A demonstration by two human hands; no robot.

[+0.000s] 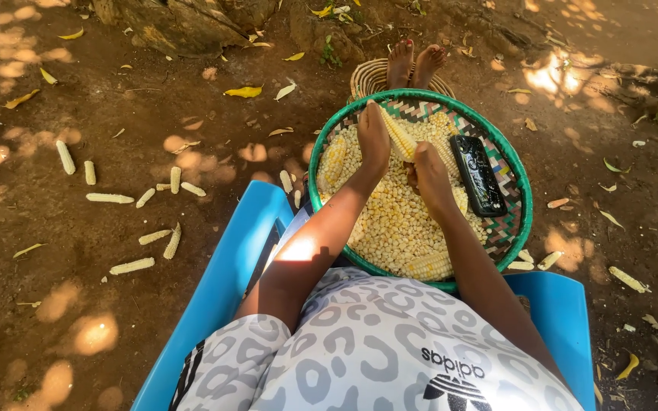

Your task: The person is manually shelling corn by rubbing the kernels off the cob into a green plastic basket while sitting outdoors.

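Observation:
A round woven basket with a green rim (321, 148) rests on my lap, filled with loose pale maize kernels (390, 221) and a few whole cobs. My left hand (373, 141) and my right hand (429, 176) both grip one yellow maize cob (399, 137) held over the kernels. The left hand holds its far end, while the right hand closes on the near end. A black phone (477, 175) lies inside the basket, just right of my right hand. Another whole cob (428, 266) lies at the basket's near edge.
I sit on a blue plastic chair (230, 266). Several stripped white cobs (132, 266) lie scattered on the bare dirt to the left, more to the right (627, 278). A second woven basket (367, 76) lies under my feet (414, 62). Tree roots (184, 23) rise beyond.

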